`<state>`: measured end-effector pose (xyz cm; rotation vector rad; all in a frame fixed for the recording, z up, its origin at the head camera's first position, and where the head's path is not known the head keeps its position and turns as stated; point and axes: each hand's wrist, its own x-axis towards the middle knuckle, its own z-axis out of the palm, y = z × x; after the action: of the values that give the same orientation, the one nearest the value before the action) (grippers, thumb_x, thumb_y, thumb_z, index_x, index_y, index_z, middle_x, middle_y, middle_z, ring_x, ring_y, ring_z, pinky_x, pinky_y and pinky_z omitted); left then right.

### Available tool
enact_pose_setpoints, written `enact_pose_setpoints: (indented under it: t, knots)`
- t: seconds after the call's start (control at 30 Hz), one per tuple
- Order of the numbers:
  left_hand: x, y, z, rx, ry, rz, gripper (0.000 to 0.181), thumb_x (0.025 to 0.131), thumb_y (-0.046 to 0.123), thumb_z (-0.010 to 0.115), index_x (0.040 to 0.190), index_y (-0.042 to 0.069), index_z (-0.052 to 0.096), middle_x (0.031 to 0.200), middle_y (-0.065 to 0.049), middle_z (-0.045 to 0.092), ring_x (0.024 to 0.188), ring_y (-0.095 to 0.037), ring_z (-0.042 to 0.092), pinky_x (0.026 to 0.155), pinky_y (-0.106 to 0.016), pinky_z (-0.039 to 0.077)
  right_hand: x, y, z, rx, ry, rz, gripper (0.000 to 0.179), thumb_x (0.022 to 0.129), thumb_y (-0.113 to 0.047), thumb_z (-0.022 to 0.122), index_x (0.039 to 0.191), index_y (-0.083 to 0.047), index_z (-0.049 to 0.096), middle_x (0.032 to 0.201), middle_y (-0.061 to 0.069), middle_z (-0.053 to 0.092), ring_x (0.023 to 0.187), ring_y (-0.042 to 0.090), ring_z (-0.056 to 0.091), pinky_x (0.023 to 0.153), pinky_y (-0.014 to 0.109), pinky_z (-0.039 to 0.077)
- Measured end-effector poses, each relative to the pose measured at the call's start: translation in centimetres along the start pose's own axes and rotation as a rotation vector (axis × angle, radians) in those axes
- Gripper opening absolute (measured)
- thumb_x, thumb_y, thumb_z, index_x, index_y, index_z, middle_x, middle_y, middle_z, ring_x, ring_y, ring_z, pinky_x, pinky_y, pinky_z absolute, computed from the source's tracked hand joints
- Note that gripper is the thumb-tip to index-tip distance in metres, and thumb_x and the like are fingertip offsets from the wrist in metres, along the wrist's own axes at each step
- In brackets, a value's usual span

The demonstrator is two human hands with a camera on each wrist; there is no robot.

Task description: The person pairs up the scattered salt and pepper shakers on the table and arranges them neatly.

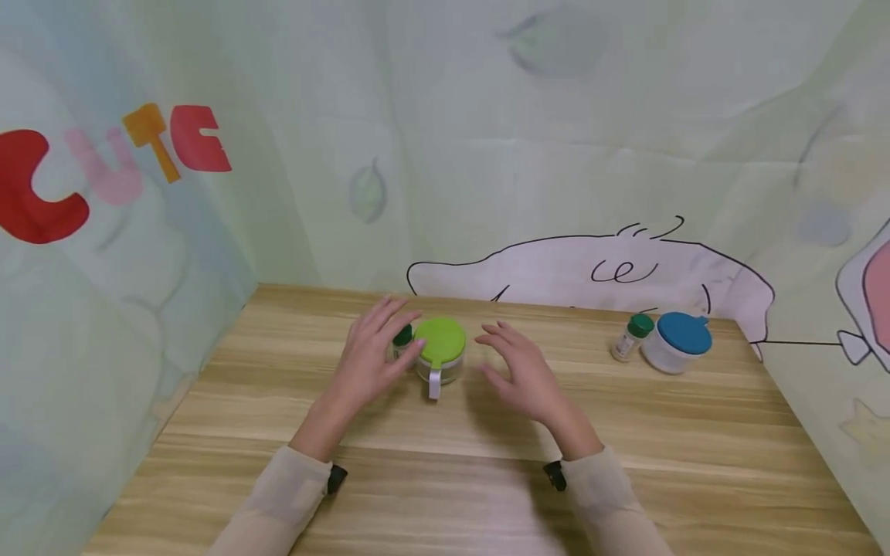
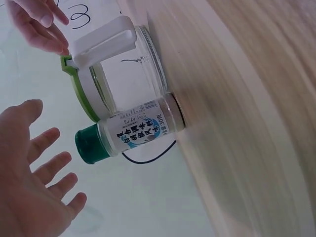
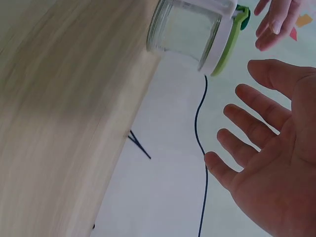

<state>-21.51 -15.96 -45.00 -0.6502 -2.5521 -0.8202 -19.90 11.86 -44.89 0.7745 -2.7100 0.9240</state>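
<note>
A clear glass jar with a green lid [image 1: 441,340] and a white handle [image 2: 104,42] stands upright on the table. Close beside it, on the left, is a small seasoning bottle [image 2: 140,126] with a dark green cap and a printed label, partly hidden by my left hand in the head view. My left hand [image 1: 371,347] hovers over the bottle's side with fingers spread and nothing in it. On the jar's other side, my right hand [image 1: 521,371] is held up apart from it, fingers loosely extended, palm towards the jar and holding nothing.
At the table's back right stand another small green-capped bottle [image 1: 633,337] and a white container with a blue lid [image 1: 684,333], side by side. The wooden table [image 1: 445,479] ends at a printed curtain [image 1: 313,154] behind and at both sides.
</note>
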Motion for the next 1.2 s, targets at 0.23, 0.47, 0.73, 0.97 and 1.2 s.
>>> enact_pose_setpoints:
  t: [0.23, 0.47, 0.73, 0.97, 1.2]
  knots:
    - [-0.2, 0.8, 0.1, 0.067, -0.028, 0.035, 0.049, 0.1, 0.036, 0.073, 0.142, 0.012, 0.066, 0.16, -0.015, 0.052, 0.154, -0.042, 0.037, 0.122, -0.069, 0.03, -1.0, 1.6, -1.7, -0.014, 0.034, 0.022, 0.04, 0.099, -0.011, 0.07, 0.137, 0.0, 0.065, 0.154, 0.022, 0.056, 0.152, 0.047, 0.04, 0.122, 0.066, 0.032]
    - [-0.4, 1.3, 0.3, 0.092, -0.07, 0.029, 0.053, 0.101, 0.044, 0.07, 0.145, 0.014, 0.064, 0.163, -0.012, 0.05, 0.157, -0.038, 0.034, 0.125, -0.064, 0.026, -1.8, 3.5, -3.9, -0.041, 0.033, 0.091, 0.042, 0.101, -0.013, 0.069, 0.14, 0.001, 0.063, 0.157, 0.023, 0.052, 0.153, 0.045, 0.038, 0.123, 0.066, 0.031]
    - [0.0, 1.5, 0.5, 0.093, -0.057, 0.062, 0.053, 0.101, 0.043, 0.07, 0.145, 0.014, 0.065, 0.162, -0.012, 0.05, 0.158, -0.037, 0.033, 0.127, -0.062, 0.024, -3.3, 6.1, -7.2, -0.052, 0.051, 0.149, 0.042, 0.103, -0.012, 0.068, 0.142, 0.001, 0.061, 0.158, 0.025, 0.05, 0.154, 0.049, 0.034, 0.122, 0.07, 0.029]
    - [0.0, 1.6, 0.9, 0.082, -0.056, 0.076, 0.053, 0.1, 0.042, 0.072, 0.144, 0.013, 0.066, 0.162, -0.014, 0.05, 0.157, -0.039, 0.033, 0.126, -0.063, 0.024, -5.3, 8.1, -9.7, -0.038, 0.114, 0.154, 0.042, 0.1, -0.008, 0.07, 0.139, 0.004, 0.062, 0.156, 0.028, 0.05, 0.149, 0.05, 0.038, 0.116, 0.073, 0.033]
    - [-0.2, 1.7, 1.2, 0.075, -0.073, 0.074, 0.054, 0.101, 0.042, 0.071, 0.146, 0.014, 0.064, 0.163, -0.013, 0.048, 0.159, -0.039, 0.031, 0.128, -0.063, 0.021, -7.0, 9.4, -12.0, -0.073, 0.174, 0.168, 0.042, 0.1, -0.007, 0.071, 0.138, 0.005, 0.061, 0.151, 0.03, 0.052, 0.143, 0.055, 0.042, 0.111, 0.075, 0.035]
